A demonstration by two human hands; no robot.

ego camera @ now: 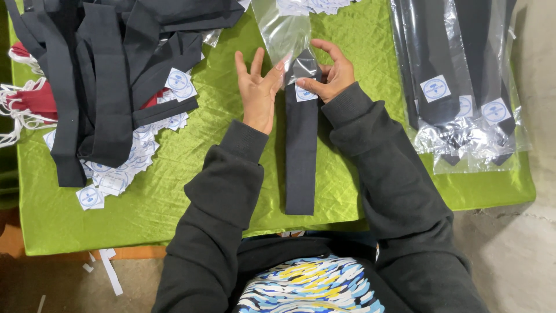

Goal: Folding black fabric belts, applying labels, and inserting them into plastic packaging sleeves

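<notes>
Head view: right hand pinches tie in bag; left hand open, fingertip on the bag; tie could snag and bunch.

We note bare green cloth between the pile of loose dark ties on the left and the tie lying at centre. A second open strip lies between that tie and the bagged ties on the right. The clear bag blocks the far centre.
</notes>
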